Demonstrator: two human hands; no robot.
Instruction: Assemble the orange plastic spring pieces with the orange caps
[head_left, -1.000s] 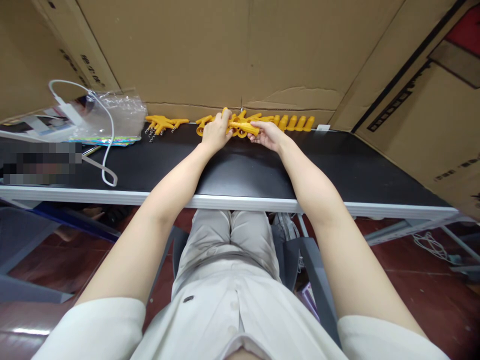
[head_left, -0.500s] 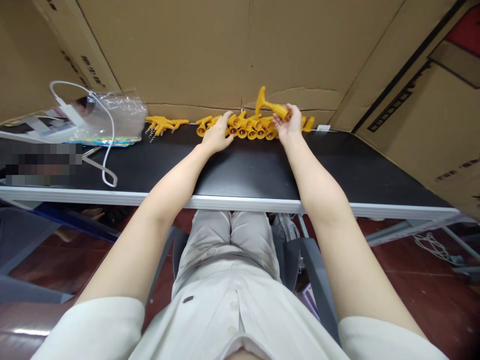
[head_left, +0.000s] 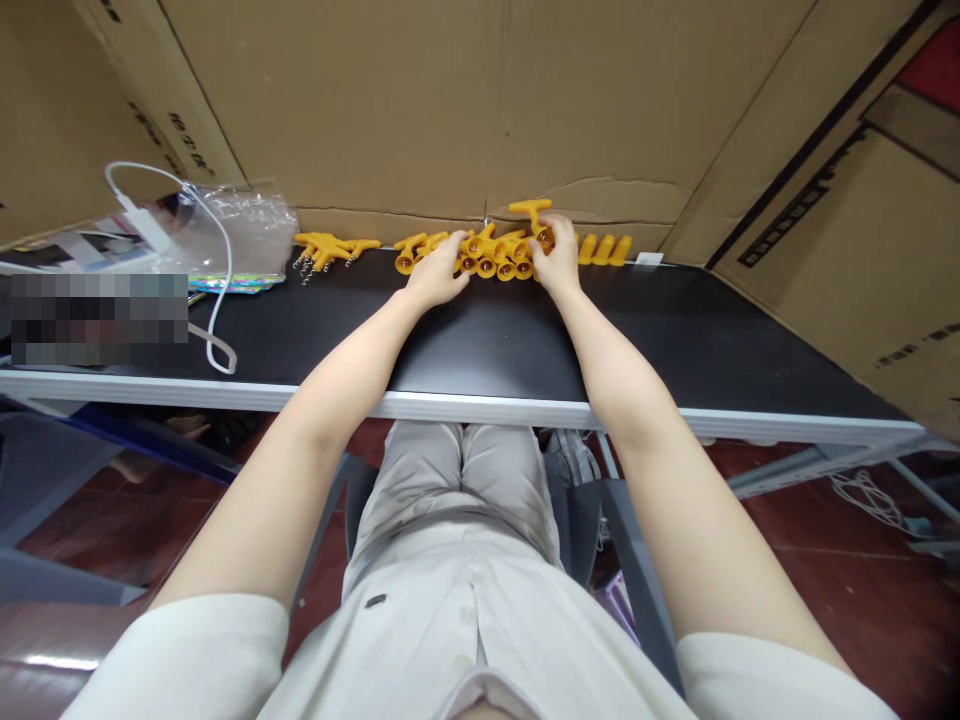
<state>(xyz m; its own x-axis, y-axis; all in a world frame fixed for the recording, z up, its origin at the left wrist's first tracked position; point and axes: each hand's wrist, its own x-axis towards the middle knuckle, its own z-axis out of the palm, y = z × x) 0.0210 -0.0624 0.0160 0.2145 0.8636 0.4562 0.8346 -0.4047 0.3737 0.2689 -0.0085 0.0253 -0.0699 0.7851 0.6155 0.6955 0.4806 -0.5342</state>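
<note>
Yellow T-handled corkscrews (head_left: 486, 266) lie in a stacked row at the back of the black tabletop, their round open ends facing me. My left hand (head_left: 436, 272) rests against the left part of this stack, fingers spread, holding none of them. In my right hand (head_left: 556, 255), gripped between thumb and fingers, is one yellow corkscrew (head_left: 532, 206) on top of the stack's right end, its handle toward the cardboard. Several yellow sleeves (head_left: 604, 250) lie side by side just right of that hand. Yellow handles with bare metal spirals (head_left: 321, 250) form a small pile farther left.
Upright cardboard (head_left: 405, 110) stands behind the table. On the left lie a clear plastic bag (head_left: 247, 228), a white cable (head_left: 225, 260) and flat papers. A small white piece (head_left: 648, 259) lies at the back right. The table's metal edge (head_left: 480, 407) runs before me.
My right hand has lowered the corkscrew leftward onto the stack, and its handle has turned to lie crosswise. The sleeves on the right are now uncovered. My left hand stays almost still.
</note>
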